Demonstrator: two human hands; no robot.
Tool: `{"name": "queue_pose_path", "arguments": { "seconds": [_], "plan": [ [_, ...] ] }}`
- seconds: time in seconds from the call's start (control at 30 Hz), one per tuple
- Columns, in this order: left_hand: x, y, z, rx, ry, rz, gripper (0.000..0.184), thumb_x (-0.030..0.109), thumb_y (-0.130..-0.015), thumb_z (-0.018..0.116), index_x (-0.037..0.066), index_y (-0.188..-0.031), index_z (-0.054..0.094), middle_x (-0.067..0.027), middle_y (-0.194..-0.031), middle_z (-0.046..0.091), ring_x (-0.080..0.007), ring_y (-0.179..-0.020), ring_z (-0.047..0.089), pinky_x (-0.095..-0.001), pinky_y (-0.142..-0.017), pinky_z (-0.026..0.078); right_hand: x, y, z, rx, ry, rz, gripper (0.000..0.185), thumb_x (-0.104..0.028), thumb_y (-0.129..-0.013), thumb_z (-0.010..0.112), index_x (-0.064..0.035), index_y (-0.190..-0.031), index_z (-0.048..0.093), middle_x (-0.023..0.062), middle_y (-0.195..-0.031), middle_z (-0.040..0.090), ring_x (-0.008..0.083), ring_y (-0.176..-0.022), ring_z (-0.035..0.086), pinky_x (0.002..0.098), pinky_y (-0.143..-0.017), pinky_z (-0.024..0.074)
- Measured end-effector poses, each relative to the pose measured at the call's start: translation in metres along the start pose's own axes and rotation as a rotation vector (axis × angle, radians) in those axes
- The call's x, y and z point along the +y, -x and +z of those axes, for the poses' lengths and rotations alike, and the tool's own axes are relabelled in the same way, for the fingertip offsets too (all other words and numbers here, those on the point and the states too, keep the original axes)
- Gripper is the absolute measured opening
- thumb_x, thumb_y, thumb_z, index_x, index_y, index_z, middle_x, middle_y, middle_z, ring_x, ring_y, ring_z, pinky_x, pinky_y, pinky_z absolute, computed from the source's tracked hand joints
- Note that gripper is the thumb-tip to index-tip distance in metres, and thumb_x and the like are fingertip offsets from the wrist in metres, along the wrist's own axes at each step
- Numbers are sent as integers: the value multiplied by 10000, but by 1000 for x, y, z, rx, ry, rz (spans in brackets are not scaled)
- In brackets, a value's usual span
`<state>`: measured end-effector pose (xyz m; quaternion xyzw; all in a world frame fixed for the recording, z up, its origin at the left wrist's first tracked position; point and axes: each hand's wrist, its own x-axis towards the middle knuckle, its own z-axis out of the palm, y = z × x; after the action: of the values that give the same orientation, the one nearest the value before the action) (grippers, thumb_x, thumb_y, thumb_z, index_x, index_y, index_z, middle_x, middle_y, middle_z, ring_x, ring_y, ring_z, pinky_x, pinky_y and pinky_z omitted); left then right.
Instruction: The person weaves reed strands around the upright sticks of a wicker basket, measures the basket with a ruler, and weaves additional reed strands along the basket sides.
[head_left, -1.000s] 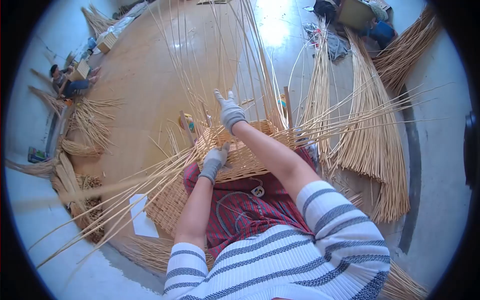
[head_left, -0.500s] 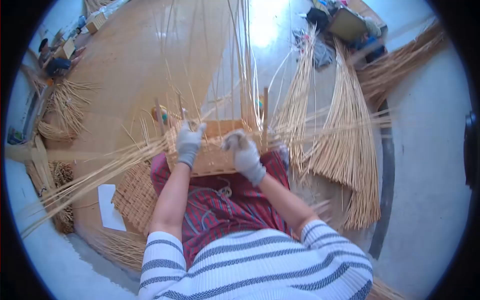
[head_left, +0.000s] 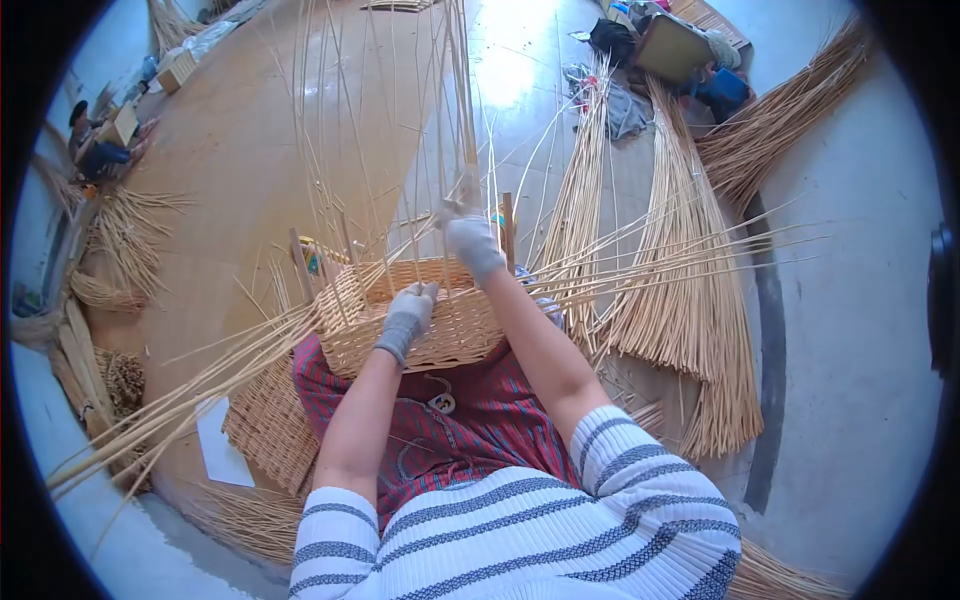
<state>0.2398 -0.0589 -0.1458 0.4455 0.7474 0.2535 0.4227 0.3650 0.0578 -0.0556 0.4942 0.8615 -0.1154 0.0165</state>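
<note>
A half-woven wicker basket [head_left: 415, 335] rests on my lap, with long upright canes rising from it and others sticking out to both sides. My gloved left hand [head_left: 408, 318] is closed on the rim of its near wall, the thumb and fingers pinched at the top edge. Above the basket's right end, my gloved right hand [head_left: 468, 238] is raised and closed around a wicker cane among the uprights. Its fingertips are partly hidden. Wooden posts stand at the basket's corners, such as the right post [head_left: 508, 228]. A round tape measure [head_left: 441, 402] lies on the red checked cloth [head_left: 480, 400].
Large bundles of cane [head_left: 690, 330] lie on the floor to the right. A woven panel [head_left: 272, 425] and white sheet [head_left: 222, 445] lie at left. Another person [head_left: 100, 150] sits at the far left. A bag and bin [head_left: 680, 48] stand at the back right.
My right hand has risen up and away from the basket's front wall. My left hand has shifted right and down along the near rim. The basket now appears tilted, showing its woven outer wall.
</note>
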Motion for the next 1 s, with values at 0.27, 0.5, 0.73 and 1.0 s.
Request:
{"name": "queue_pose_path", "arguments": {
  "seconds": [0.27, 0.5, 0.73, 1.0],
  "plan": [
    [62, 18, -19, 393, -138, 295, 323, 233, -896, 661, 68, -1156, 564, -173, -866, 672, -282, -829, 670, -392, -771, 519, 50, 163, 28, 430, -1696, 442, 115, -74, -938, 559, -82, -1053, 566, 79, -957, 661, 233, -800, 677, 335, -750, 573],
    [76, 35, -9, 809, -42, 562, 409, 337, -928, 603, 88, -1241, 522, -192, -1040, 682, -382, -944, 658, -504, -838, 481, 101, 157, 21, 491, -1490, 369, 83, -118, -962, 584, -67, -1027, 590, 81, -872, 681, 149, -715, 668, 269, -590, 549],
    [91, 20, 58, -51, -139, 193, 366, 367, -994, 467, 137, -1275, 512, -244, -1091, 660, -419, -1028, 635, -511, -871, 480, 94, 85, -6, 697, -642, 40, 390, -91, -867, 669, -96, -1246, 577, 136, -1206, 643, 265, -1020, 652, 379, -890, 526],
    [78, 10, 64, 11, -51, 173, 440, 312, -949, 573, 176, -1358, 482, -192, -1138, 666, -353, -1030, 655, -438, -881, 503, 76, 91, -27, 277, -128, 300, 572, -233, -837, 639, -131, -1382, 501, 234, -1051, 665, 344, -979, 663, 442, -975, 447]
  ]
}}
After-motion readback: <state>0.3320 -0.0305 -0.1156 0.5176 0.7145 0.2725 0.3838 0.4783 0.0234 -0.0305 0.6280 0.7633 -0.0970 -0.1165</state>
